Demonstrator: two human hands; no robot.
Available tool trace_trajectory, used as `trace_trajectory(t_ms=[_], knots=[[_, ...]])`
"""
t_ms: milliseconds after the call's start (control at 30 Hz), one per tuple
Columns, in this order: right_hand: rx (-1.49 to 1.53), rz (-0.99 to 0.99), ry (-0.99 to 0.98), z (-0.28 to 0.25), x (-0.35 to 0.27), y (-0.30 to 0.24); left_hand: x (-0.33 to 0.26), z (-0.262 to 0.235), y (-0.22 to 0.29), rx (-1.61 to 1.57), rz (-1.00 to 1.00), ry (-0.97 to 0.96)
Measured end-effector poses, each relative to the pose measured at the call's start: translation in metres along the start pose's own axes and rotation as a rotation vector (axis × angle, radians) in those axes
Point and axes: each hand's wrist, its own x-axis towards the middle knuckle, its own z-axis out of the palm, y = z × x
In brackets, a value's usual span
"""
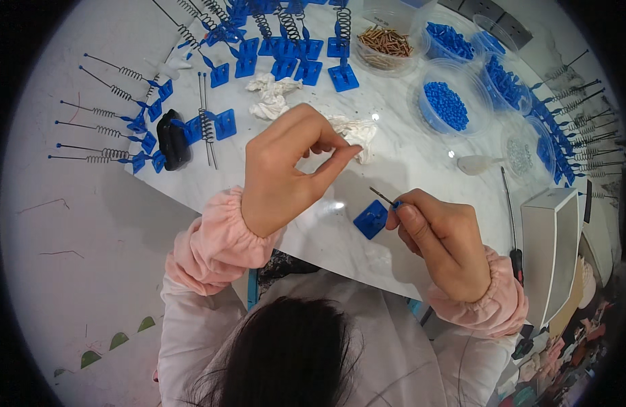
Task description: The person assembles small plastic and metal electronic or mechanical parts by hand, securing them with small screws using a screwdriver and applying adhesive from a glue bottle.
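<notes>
My left hand (282, 169) is raised over the table, thumb and forefinger tips pinched together; anything between them is too small to make out. My right hand (445, 237) grips a small blue plastic piece (397, 203) between thumb and fingers, low over the near part of the table. A thin metal rod (381, 196) sticks out of that piece towards the upper left. Right beside the right fingertips is a blue square plate (370, 219); whether it is joined to the held piece cannot be seen. Crumpled white tissue (357, 132) lies behind the left fingertips.
Tubs of blue beads (445, 106), brass-coloured pins (385, 46) and blue plastic parts (450, 41) stand at the far right. Spring-and-rod pieces on blue bases (343, 76) line the far and side edges. A screwdriver (516, 264) and white box (547, 251) are at right.
</notes>
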Motion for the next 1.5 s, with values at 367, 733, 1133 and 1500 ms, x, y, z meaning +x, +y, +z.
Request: trace_trajectory(t_ms=[367,733,1133,1500], knots=[[0.121,0.231,-0.086,-0.011,0.0,-0.002,0.001,0.005,-0.021,0.085,0.094,-0.015],[-0.807,-0.399,0.143,0.011,-0.018,-0.002,-0.015,-0.026,0.041,0.268,0.447,-0.517],[-0.876,-0.332,0.276,-0.014,-0.022,0.012,-0.007,-0.064,0.011,0.389,0.331,-0.415],[-0.81,-0.17,0.343,-0.012,-0.011,0.071,0.008,-0.016,-0.014,0.352,0.247,-0.167]])
